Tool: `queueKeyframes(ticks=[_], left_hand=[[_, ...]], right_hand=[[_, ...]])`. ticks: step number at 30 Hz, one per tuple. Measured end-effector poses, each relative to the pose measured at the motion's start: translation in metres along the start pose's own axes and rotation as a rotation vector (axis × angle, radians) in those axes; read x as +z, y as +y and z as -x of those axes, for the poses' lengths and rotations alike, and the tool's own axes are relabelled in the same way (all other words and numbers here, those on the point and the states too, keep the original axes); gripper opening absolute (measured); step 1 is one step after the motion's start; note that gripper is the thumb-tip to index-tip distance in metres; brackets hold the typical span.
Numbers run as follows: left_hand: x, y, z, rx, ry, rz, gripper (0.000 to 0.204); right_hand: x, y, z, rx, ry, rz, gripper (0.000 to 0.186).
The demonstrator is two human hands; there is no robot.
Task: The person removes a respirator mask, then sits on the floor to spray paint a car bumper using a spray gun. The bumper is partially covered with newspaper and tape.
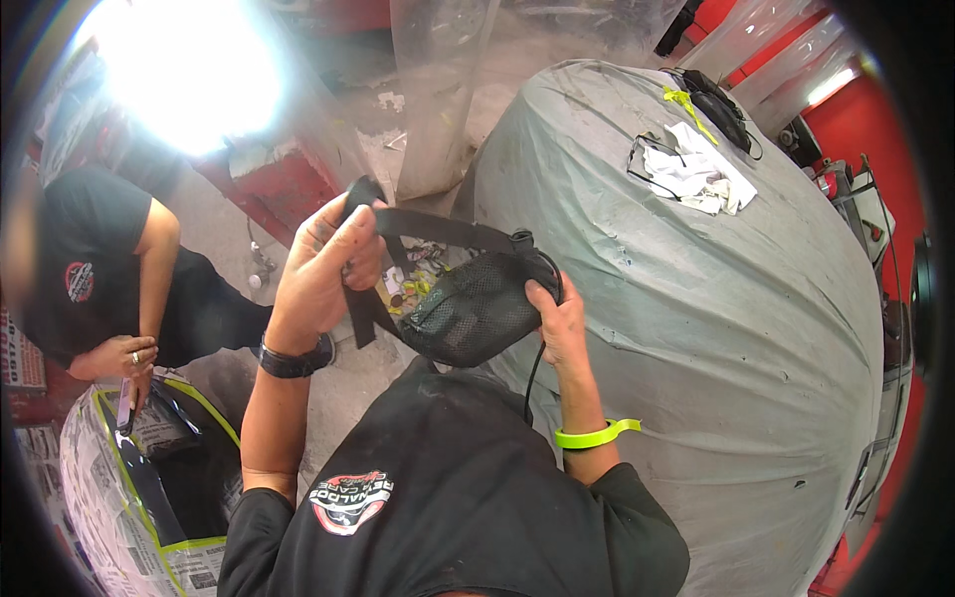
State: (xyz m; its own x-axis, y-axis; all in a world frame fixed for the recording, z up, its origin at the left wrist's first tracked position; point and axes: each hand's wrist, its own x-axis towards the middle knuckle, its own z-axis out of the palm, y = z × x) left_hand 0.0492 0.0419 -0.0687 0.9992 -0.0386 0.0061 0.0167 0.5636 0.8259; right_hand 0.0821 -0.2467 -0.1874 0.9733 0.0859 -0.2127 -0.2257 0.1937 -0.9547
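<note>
A black mesh pouch (476, 313) hangs in front of my chest, with something indistinct showing through its mesh. My left hand (333, 254) is closed on the wide black strap (443, 227) of the pouch, thumb on top, and one strap end dangles below it. At the pouch's right end, my right hand (562, 323) grips its edge, thumb on the near side. A thin black cord (534, 383) runs down from there toward my shirt. I wear a dark wristband (288, 360) on the left wrist and a bright yellow-green band (597, 435) on the right forearm.
A large bulky shape under a grey cover (686, 328) fills the right side, with white cloth (701, 169), glasses and a black strapped item (718, 111) on it. At left, a co-worker (109, 259) holds a tool over a dark part masked with newspaper (99, 468). Scraps litter the floor.
</note>
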Motion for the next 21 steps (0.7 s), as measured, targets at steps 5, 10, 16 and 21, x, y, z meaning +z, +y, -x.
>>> queueKeyframes(ticks=[5, 10, 16, 21], left_hand=[[0.032, 0.001, -0.001, 0.026, -0.039, -0.075, 0.011], [0.056, -0.009, -0.002, -0.011, -0.056, -0.549, 0.013], [0.049, -0.025, 0.005, -0.026, 0.025, -0.580, 0.010], [0.029, -0.022, 0.012, 0.003, 0.085, -0.552, 0.010]], right_hand=[[0.001, 0.019, -0.007, 0.249, -0.098, 0.006, 0.045], [0.031, 0.010, -0.013, -0.715, -0.135, 0.752, 0.077], [0.060, 0.001, -0.007, -0.627, -0.522, 0.693, 0.054], [0.079, -0.005, -0.006, -0.735, -0.267, 0.795, 0.053]])
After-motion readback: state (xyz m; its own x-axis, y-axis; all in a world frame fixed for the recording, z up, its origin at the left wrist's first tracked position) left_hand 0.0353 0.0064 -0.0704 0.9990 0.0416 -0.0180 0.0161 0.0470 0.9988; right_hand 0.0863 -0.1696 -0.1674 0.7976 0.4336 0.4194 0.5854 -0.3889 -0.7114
